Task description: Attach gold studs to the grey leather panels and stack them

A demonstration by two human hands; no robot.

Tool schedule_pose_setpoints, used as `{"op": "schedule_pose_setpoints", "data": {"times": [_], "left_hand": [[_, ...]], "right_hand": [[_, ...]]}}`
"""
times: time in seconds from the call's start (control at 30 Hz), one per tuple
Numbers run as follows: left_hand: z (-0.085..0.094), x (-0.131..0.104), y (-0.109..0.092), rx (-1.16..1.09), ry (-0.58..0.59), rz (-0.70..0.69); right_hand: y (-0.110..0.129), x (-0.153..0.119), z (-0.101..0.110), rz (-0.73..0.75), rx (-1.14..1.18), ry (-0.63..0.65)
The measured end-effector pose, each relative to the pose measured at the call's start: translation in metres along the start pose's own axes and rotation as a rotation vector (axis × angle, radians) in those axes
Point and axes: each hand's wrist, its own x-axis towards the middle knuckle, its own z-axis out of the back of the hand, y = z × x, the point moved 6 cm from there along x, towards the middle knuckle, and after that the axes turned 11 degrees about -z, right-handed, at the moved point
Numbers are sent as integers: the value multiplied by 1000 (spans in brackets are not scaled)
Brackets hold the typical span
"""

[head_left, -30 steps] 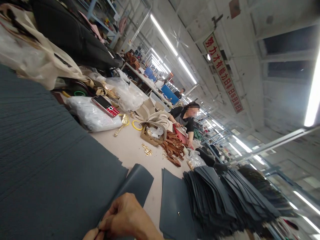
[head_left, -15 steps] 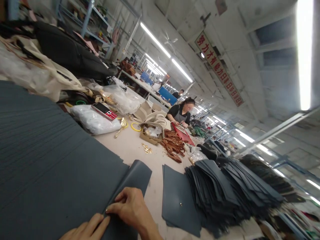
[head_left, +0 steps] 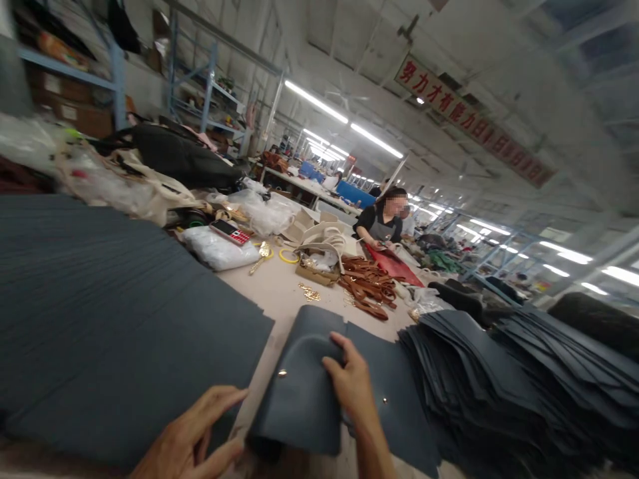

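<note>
A dark blue-grey leather panel (head_left: pixel 304 392) bends upward between my hands, with a small gold metal fitting (head_left: pixel 282 373) on its face. My right hand (head_left: pixel 352 382) grips its right edge, the fingertips resting on the surface. Off to its left, my left hand (head_left: pixel 194 436) is apart from the panel, thumb and fingers spread and holding nothing. Close beside that hand lies a wide stack of similar panels (head_left: pixel 134 332). Partly beneath my right hand is another flat panel (head_left: pixel 394 379), which also bears a gold fitting (head_left: pixel 385 400).
Fanned panels (head_left: pixel 464 372) are heaped at right. Farther back are brown straps (head_left: pixel 369 283), gold pieces (head_left: pixel 309 292), a cardboard box (head_left: pixel 317 274), a plastic-wrapped bundle (head_left: pixel 217 251) and a red-keyed phone (head_left: pixel 230 231). A co-worker (head_left: pixel 383 223) handles red material (head_left: pixel 394 264) across the table.
The panel has come off the left stack and moved right in my right hand. My left hand has let go of it and opened. The head view has turned and levelled somewhat.
</note>
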Motion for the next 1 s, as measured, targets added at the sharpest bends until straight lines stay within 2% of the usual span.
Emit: {"op": "schedule_pose_setpoints", "data": {"times": [0.07, 0.1, 0.17, 0.2, 0.23, 0.3, 0.33, 0.4, 0.53, 0.6, 0.63, 0.7, 0.77, 0.87, 1.0], "left_hand": [[2, -2, -10, -416, -33, 248], [4, -4, -14, -627, -99, 344], [6, -6, -21, -958, -205, 472], [7, -7, -23, -1081, -244, 519], [7, -8, -24, -1178, -265, 556], [7, -10, -26, -1316, -288, 602], [7, -11, -26, -1360, -298, 605], [9, -11, -26, -1408, -311, 586], [14, -13, -27, -1383, -341, 550], [17, -14, -27, -1357, -343, 535], [18, -15, -28, -1348, -339, 525], [21, -17, -27, -1339, -331, 505], [25, -21, -24, -1335, -342, 481], [31, -29, -15, -1338, -394, 452], [37, -42, 0, -1395, -493, 447]], "right_hand": [[-15, 17, 58, 12, -137, -88], [-29, 27, 87, -14, -216, -123], [-63, 44, 143, -153, -401, -221], [-79, 49, 164, -232, -545, -257], [-88, 50, 180, -234, -669, -322], [-92, 40, 185, -204, -762, -385], [-89, 30, 175, -189, -728, -385], [-75, 3, 130, -160, -541, -289], [-6, -67, -12, 165, -138, 188], [32, -102, -69, 369, -51, 384], [48, -117, -90, 452, -23, 475], [68, -138, -121, 548, 5, 598], [76, -146, -141, 568, 5, 636], [74, -150, -162, 629, -2, 648], [63, -152, -186, 781, -9, 614]]}}
